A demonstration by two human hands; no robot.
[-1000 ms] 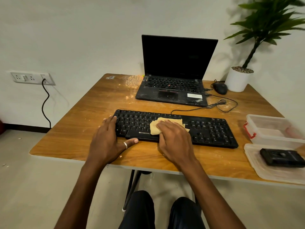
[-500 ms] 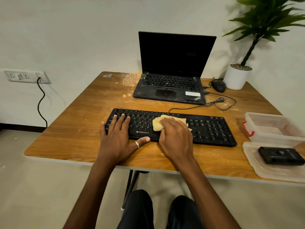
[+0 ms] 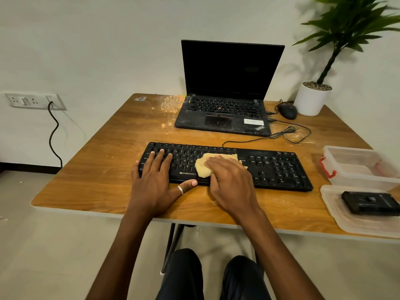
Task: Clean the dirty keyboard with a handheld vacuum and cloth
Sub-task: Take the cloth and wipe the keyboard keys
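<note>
A seated person's left hand (image 3: 155, 185), which a second ago lay at the end of the black keyboard (image 3: 277, 167), now rests flat on its left keys, fingers straight and slightly apart, thumb along the front edge. This looks like bracing for the wipe. The right hand (image 3: 231, 182) is still mid-board, fingers together, pressing the yellow cloth (image 3: 204, 168) onto the keys. It cannot be told if the thumb pinches it. The keyboard lies near the front of the wooden table (image 3: 91, 169), its long axis running left to right, space bar toward the person, right end slightly nearer. To the right, a black device (image 3: 370, 202), perhaps the vacuum, sits on a plastic lid (image 3: 350, 224). Beyond stands an open laptop (image 3: 225, 111).
</note>
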